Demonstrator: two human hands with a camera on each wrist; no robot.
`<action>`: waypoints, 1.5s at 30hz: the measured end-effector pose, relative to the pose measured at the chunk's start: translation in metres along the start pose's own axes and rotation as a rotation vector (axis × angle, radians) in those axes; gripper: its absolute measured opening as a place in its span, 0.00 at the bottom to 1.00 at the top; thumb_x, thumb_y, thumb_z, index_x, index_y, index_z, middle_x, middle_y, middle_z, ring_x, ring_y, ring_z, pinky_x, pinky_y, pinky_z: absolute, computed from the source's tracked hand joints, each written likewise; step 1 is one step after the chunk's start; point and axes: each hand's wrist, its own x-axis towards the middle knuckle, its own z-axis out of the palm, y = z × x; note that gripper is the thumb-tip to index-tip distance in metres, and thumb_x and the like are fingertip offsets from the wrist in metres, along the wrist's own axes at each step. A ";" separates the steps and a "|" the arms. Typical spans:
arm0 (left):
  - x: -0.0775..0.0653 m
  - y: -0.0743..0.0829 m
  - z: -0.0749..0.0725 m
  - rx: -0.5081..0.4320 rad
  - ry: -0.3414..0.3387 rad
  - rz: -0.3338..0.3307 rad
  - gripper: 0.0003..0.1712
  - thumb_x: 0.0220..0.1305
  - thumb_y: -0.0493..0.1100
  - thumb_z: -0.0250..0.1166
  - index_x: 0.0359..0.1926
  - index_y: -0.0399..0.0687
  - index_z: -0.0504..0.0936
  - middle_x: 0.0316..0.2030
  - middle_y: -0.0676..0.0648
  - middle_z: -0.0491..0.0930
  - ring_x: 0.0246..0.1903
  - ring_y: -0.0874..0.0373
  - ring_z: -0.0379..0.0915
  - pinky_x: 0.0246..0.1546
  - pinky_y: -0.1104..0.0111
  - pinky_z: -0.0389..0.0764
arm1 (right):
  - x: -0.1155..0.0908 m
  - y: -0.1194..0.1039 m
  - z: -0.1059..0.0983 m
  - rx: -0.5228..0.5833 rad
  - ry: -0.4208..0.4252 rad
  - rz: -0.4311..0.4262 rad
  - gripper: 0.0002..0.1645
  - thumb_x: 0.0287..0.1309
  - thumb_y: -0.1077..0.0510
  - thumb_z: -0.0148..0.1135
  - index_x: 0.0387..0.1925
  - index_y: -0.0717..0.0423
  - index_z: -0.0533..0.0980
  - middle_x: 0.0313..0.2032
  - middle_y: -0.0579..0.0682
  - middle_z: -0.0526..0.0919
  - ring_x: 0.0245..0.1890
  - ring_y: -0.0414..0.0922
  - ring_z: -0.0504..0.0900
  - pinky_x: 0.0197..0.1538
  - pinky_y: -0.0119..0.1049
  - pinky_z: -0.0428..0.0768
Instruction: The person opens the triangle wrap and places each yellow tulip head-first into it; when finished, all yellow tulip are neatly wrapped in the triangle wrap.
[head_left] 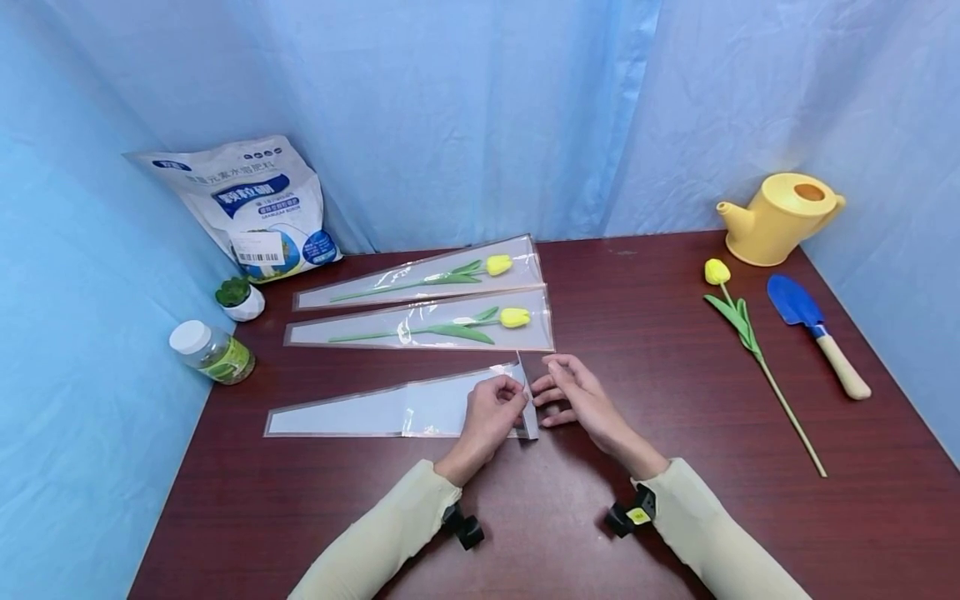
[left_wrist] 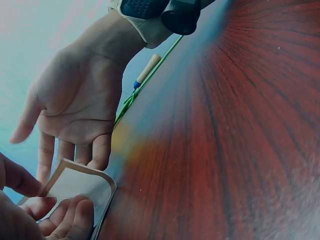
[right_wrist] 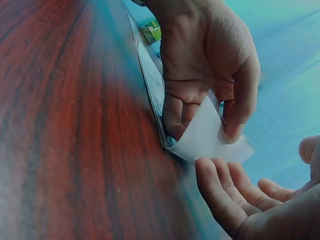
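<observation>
A flat, tapered flower sleeve (head_left: 345, 414), clear with a pale inside and a thin border, lies on the table in front of the person. My left hand (head_left: 491, 412) pinches its wide right end between thumb and fingers. In the right wrist view that end of the sleeve (right_wrist: 200, 132) stands bent up as a whitish flap. My right hand (head_left: 588, 408) is held just right of the flap, palm toward it, its fingers loosely bent and the fingertips right at its edge. It grips nothing.
Behind lie two sleeves, each with a yellow tulip (head_left: 514, 317). To the right are a loose tulip (head_left: 759, 354), a blue trowel (head_left: 798, 304) and a yellow watering can (head_left: 772, 221). At left stand a fertilizer bag (head_left: 255, 208), a small potted succulent (head_left: 243, 302) and a jar (head_left: 213, 352).
</observation>
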 end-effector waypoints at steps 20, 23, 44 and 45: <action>0.001 -0.007 -0.003 -0.139 -0.010 -0.038 0.08 0.58 0.30 0.69 0.29 0.26 0.79 0.18 0.39 0.81 0.14 0.65 0.75 0.20 0.70 0.82 | 0.022 0.000 0.011 -0.378 0.185 0.059 0.19 0.66 0.47 0.62 0.45 0.58 0.75 0.28 0.51 0.84 0.20 0.40 0.81 0.20 0.37 0.81; 0.001 -0.006 -0.003 -0.179 -0.019 -0.058 0.09 0.60 0.31 0.68 0.30 0.25 0.79 0.16 0.47 0.78 0.14 0.65 0.75 0.20 0.72 0.81 | 0.024 0.000 0.010 -0.381 0.197 0.059 0.16 0.66 0.49 0.62 0.44 0.58 0.76 0.26 0.50 0.84 0.19 0.40 0.81 0.20 0.37 0.82; 0.001 -0.009 -0.005 -0.208 0.009 -0.125 0.07 0.60 0.33 0.66 0.31 0.33 0.76 0.12 0.54 0.72 0.09 0.67 0.64 0.09 0.76 0.68 | 0.005 0.005 -0.024 -0.433 0.064 0.068 0.10 0.61 0.59 0.64 0.40 0.62 0.77 0.25 0.50 0.83 0.20 0.41 0.80 0.20 0.37 0.81; 0.001 -0.010 -0.005 -0.206 0.008 -0.124 0.07 0.60 0.33 0.66 0.30 0.34 0.76 0.12 0.54 0.72 0.09 0.67 0.64 0.09 0.76 0.68 | 0.005 0.006 -0.024 -0.439 0.063 0.067 0.10 0.61 0.59 0.64 0.40 0.62 0.77 0.25 0.51 0.83 0.20 0.41 0.80 0.20 0.37 0.81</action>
